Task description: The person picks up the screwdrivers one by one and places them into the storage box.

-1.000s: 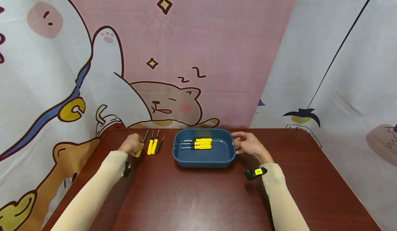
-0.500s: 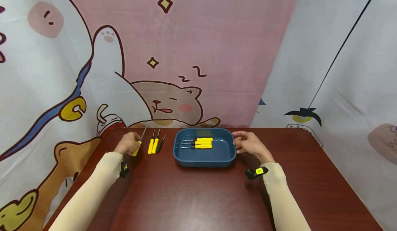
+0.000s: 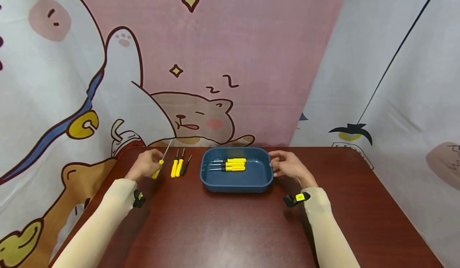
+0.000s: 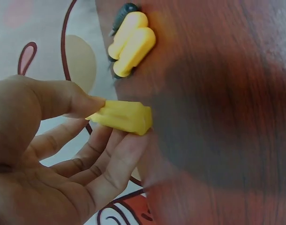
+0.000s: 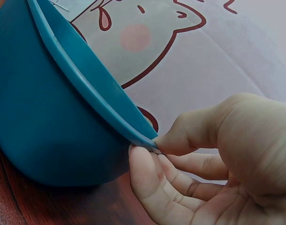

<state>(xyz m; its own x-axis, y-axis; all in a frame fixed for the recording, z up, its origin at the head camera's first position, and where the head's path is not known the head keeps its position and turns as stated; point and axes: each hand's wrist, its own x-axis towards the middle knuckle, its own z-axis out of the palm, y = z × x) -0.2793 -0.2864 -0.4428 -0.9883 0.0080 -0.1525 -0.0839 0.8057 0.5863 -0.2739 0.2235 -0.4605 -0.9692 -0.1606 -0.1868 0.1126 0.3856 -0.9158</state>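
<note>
My left hand (image 3: pixel 146 165) pinches a screwdriver by its yellow handle (image 4: pixel 122 116), thumb on one side and fingers on the other. Its metal shaft (image 3: pixel 167 149) points up and away toward the back edge. Just right of that hand lie two yellow-handled screwdrivers (image 3: pixel 177 167) and a smaller black-handled screwdriver (image 3: pixel 185 166), side by side. My right hand (image 3: pixel 290 167) pinches the right rim of a blue rectangular bin (image 5: pixel 63 117) between thumb and fingers. Inside the bin (image 3: pixel 237 189), several yellow-handled screwdrivers (image 3: pixel 235 164) lie together, handles to the right.
Everything stands on a dark red-brown wooden table (image 3: pixel 223 228). Behind its back edge hangs a cartoon-printed curtain (image 3: pixel 251 60). A small black device with a yellow label (image 3: pixel 296 199) is strapped to each wrist.
My left hand has moved left and lifted its screwdriver slightly, away from the loose ones, with the shaft tilting up. The right hand stays on the bin rim.
</note>
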